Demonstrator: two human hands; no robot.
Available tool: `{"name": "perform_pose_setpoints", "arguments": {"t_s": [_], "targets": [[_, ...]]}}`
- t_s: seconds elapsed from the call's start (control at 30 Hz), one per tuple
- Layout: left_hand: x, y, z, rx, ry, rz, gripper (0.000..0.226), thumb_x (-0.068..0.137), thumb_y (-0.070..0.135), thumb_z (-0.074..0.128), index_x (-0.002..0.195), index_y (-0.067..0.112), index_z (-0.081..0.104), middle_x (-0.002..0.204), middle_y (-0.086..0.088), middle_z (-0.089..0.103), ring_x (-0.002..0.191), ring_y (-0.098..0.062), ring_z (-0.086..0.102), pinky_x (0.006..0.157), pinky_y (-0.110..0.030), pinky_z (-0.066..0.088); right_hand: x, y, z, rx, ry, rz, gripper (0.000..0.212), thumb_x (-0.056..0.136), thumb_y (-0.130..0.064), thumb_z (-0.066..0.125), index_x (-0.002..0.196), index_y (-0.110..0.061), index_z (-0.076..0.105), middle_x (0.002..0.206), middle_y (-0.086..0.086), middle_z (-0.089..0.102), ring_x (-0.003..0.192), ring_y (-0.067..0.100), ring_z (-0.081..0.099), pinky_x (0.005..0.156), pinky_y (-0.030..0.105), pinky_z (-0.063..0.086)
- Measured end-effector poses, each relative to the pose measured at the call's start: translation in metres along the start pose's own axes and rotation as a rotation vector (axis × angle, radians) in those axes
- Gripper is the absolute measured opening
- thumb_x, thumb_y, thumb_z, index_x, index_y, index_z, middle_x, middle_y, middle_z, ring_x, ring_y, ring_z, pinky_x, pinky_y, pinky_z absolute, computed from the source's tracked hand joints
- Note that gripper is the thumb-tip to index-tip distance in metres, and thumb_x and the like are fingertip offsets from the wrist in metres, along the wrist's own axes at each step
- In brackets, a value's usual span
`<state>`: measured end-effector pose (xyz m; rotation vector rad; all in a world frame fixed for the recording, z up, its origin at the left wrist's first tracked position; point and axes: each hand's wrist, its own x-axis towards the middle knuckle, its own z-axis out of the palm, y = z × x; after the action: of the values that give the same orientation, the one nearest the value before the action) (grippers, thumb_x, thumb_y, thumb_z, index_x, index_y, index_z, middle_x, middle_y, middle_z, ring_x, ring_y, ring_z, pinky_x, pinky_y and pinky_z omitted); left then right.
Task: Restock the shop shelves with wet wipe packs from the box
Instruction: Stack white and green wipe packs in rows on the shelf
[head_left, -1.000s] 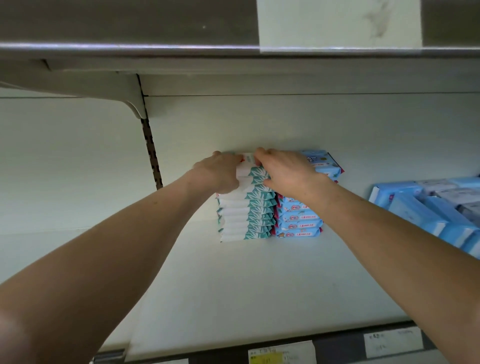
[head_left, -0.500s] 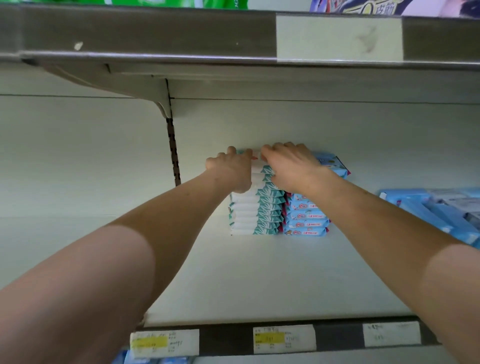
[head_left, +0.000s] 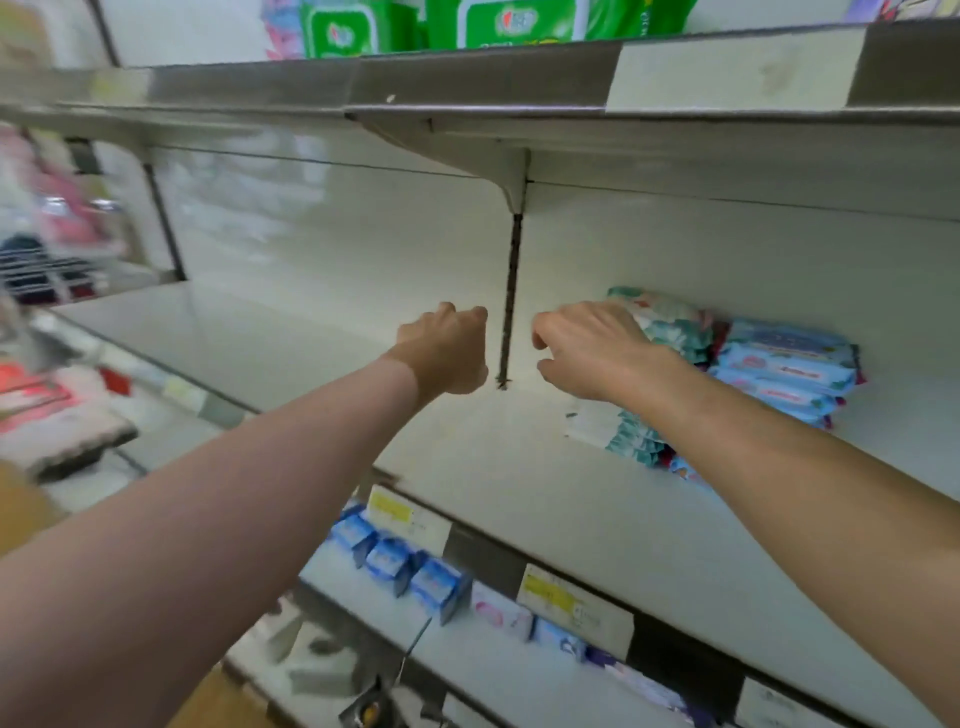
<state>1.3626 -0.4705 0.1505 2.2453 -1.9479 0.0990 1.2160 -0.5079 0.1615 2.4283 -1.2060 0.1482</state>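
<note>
A stack of teal-and-white wet wipe packs (head_left: 670, 322) stands at the back of the white middle shelf (head_left: 519, 467), right beside a stack of blue packs (head_left: 789, 364). My right hand (head_left: 587, 353) hovers just left of and in front of the teal stack, fingers loosely curled, holding nothing. My left hand (head_left: 447, 353) is further left, in front of the slotted upright (head_left: 511, 291), curled into a fist and empty. The box is not in view.
The shelf above (head_left: 467, 83) carries green wipe packs (head_left: 498, 21) and hangs low over the hands. Small blue and pink packs (head_left: 395, 561) fill the shelf below, behind price labels (head_left: 408, 517). Blurred goods lie at the far left.
Both hands have let go of the teal stack and drawn back to its left. The view has swung left and tilted, showing the shelves above and below.
</note>
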Motion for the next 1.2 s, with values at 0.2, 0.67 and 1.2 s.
{"name": "perform_pose_setpoints", "arguments": {"t_s": [0.2, 0.67, 1.2], "targets": [[-0.07, -0.05, 0.003, 0.04, -0.048, -0.254, 0.055, 0.091, 0.027, 0.051, 0.142, 0.019, 0.034, 0.134, -0.011, 0.042, 0.119, -0.032, 0.05, 0.092, -0.04, 0.044, -0.003, -0.076, -0.009, 0.116, 0.003, -0.2, 0.019, 0.089, -0.016, 0.05, 0.105, -0.015, 0.06, 0.103, 0.006, 0.063, 0.095, 0.029, 0.059, 0.065, 0.029, 0.036], [-0.295, -0.184, 0.012, 0.018, -0.162, -0.736, 0.045, 0.09, 0.021, 0.055, 0.133, 0.016, 0.043, 0.13, -0.009, 0.051, 0.107, -0.028, 0.054, 0.077, -0.037, 0.046, -0.071, -0.319, -0.052, 0.284, -0.042, -0.718, 0.024, 0.094, -0.023, 0.047, 0.114, -0.019, 0.06, 0.115, 0.008, 0.062, 0.104, 0.028, 0.058, 0.069, 0.029, 0.034], [-0.649, -0.275, 0.053, -0.083, -0.331, -1.309, 0.042, 0.089, 0.015, 0.053, 0.13, 0.021, 0.048, 0.122, -0.006, 0.055, 0.102, -0.027, 0.058, 0.067, -0.033, 0.044, -0.287, -0.605, -0.114, 0.251, -0.143, -1.319, 0.01, 0.095, -0.018, 0.046, 0.085, -0.016, 0.047, 0.075, 0.001, 0.048, 0.072, 0.023, 0.049, 0.056, 0.03, 0.038]]}}
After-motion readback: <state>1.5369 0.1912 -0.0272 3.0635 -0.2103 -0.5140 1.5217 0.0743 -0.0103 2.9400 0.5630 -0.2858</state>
